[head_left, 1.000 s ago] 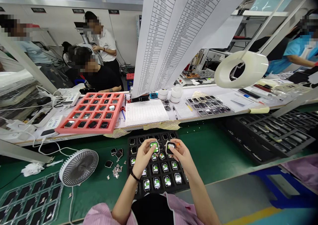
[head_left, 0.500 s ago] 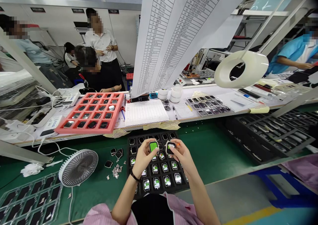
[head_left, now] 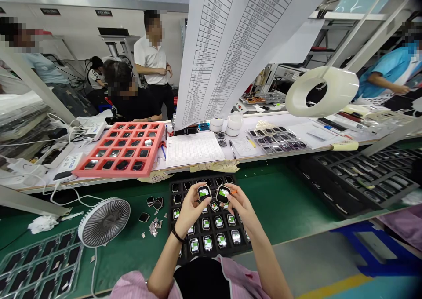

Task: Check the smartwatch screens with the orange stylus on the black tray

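My left hand (head_left: 189,212) pinches a square smartwatch body (head_left: 204,193) by its edges, its green-lit screen facing up. My right hand (head_left: 240,205) holds a second smartwatch body (head_left: 223,194), also showing a green screen, a short gap from the first. A small orange item (head_left: 234,192) shows by my right fingers. Both hands hover over a black tray (head_left: 198,255) of similar watches set in rows, most with green screens. My hands hide the tray's upper middle rows.
A desk fan (head_left: 104,222) and loose scraps (head_left: 153,227) sit left of the tray on a green mat (head_left: 280,198). A pink foam tray (head_left: 118,151) stands beyond, on a white shelf. A black tray (head_left: 356,180) lies right. Co-workers are seated and standing behind.
The watch in my right hand has tilted, bringing its green screen into view. The watch in my left hand has shifted slightly. The standing person in the background has moved right.
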The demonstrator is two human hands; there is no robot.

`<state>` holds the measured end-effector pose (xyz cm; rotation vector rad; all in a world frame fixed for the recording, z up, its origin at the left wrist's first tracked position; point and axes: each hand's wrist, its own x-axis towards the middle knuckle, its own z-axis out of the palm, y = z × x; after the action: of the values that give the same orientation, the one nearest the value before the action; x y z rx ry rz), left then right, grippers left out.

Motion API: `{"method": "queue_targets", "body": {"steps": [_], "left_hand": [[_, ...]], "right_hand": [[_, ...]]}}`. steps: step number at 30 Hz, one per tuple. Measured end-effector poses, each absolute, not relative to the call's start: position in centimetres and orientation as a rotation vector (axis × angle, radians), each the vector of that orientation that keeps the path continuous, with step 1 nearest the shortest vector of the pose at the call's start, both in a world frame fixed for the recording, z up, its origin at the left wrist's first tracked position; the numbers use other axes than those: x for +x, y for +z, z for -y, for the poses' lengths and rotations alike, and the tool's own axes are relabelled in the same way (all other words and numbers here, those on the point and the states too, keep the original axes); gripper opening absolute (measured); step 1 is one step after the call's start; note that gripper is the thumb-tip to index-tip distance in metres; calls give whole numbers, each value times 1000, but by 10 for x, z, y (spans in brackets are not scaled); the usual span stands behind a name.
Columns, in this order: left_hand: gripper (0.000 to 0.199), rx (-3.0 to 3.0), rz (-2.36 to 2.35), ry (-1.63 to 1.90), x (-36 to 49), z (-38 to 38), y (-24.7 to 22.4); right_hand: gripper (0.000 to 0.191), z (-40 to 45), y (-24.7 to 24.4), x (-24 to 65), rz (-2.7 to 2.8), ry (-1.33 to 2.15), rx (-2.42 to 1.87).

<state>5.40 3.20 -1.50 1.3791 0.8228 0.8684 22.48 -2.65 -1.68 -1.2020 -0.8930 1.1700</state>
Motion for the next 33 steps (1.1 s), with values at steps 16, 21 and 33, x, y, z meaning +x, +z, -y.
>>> {"method": "queue_targets", "body": {"steps": [16,21,33], "left_hand": [[41,1310,-853,910,52,-29,-13],[40,1335,-865,911,52,-29,-10],[38,1312,-843,924,54,-28,-8]], "right_hand": [[40,27,-15,222,893,1174,-1206],[37,27,-15,222,881,1155,-1193],[37,28,-14,220,890,1156,-1180]]}}
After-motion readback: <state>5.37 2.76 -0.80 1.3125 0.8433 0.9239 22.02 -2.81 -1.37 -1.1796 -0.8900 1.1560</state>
